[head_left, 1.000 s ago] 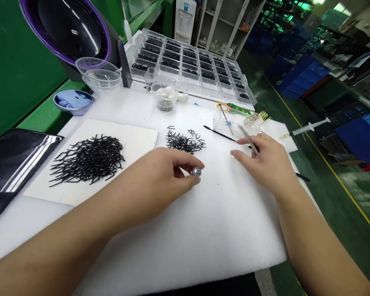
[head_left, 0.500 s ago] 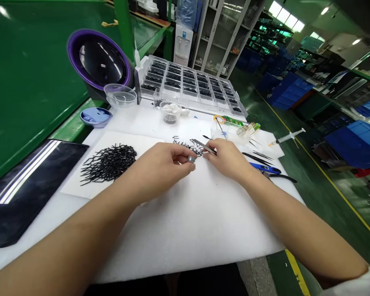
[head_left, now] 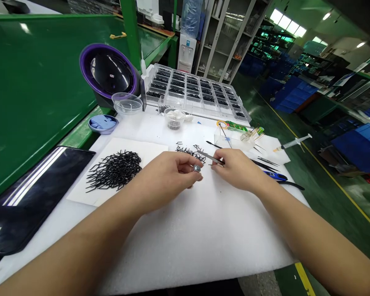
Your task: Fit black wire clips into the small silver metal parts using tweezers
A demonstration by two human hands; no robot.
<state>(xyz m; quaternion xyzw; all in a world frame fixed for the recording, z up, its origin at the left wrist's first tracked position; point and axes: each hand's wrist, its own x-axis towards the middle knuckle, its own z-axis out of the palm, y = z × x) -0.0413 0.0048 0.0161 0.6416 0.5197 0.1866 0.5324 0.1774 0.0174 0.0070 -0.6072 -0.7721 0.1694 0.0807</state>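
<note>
My left hand point(head_left: 169, 176) pinches a small shiny metal piece point(head_left: 197, 168) between thumb and fingers, above the white table. Its exact kind is too small to tell. In my right hand point(head_left: 236, 168) is a pair of grey metal tweezers point(head_left: 212, 158), its tips pointing left and away from me. Those tips are over or close to a scatter of small bent black pieces point(head_left: 188, 152); I cannot tell whether they touch any. A big heap of similar black bent pieces point(head_left: 117, 169) lies on a white sheet point(head_left: 80, 196) left of my left hand.
Behind stand a clear compartment tray point(head_left: 200, 106) of black pieces, a clear cup point(head_left: 174, 120) with white stuff, an empty clear bowl point(head_left: 128, 105) and a purple-rimmed black device point(head_left: 109, 72). Right are a syringe point(head_left: 296, 142) and a blue-handled tool point(head_left: 276, 176). A black panel point(head_left: 33, 197) lies left.
The whole view has shifted, so everything appears a little lower and to the right. Both hands keep their holds, with the tweezers and metal piece slightly farther apart.
</note>
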